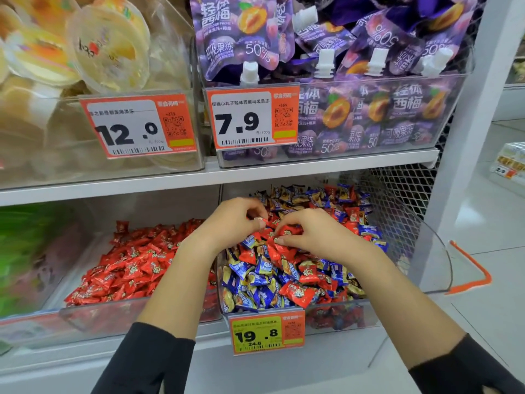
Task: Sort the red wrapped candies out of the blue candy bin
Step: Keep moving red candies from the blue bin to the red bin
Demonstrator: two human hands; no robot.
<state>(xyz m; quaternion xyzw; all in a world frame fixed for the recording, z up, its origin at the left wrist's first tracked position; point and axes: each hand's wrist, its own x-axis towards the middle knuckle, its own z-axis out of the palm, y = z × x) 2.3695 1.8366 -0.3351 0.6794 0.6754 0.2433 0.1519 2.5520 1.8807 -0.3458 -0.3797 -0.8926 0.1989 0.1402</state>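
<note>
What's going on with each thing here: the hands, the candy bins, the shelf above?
Left hand: pinching a red candy.
Right hand: fingers curled round a red candy.
Blue candy bin: mixed, red still among blue.
Red candy bin: partly full, red only.
Purple pouch bin: full.

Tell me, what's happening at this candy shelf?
A person is picking through the mixed bin of blue and red wrapped candies on the lower shelf. The left hand pinches a red candy at its fingertips, and the right hand pinches another red candy on the pile. Many red ones still lie among the blue candies. The bin to the left holds only red candies.
</note>
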